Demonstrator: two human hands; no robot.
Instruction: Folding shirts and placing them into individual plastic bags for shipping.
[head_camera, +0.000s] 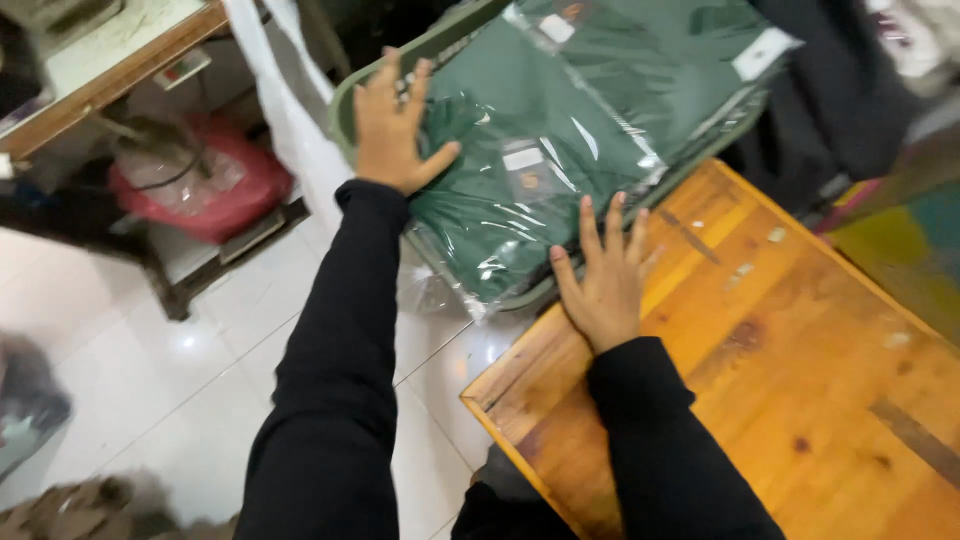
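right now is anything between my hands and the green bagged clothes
Nothing visible. The left hand lies flat on the stack of bagged green clothes, near its left edge. The right hand lies open on the wooden table, fingertips at the stack's near edge.

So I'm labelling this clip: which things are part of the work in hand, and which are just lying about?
In hand:
- left hand, flat on the bagged green garments
- right hand, at the stack's near edge
- green bin under the stack
- wooden table

Lying about:
- red bag on a low shelf
- dark clothes
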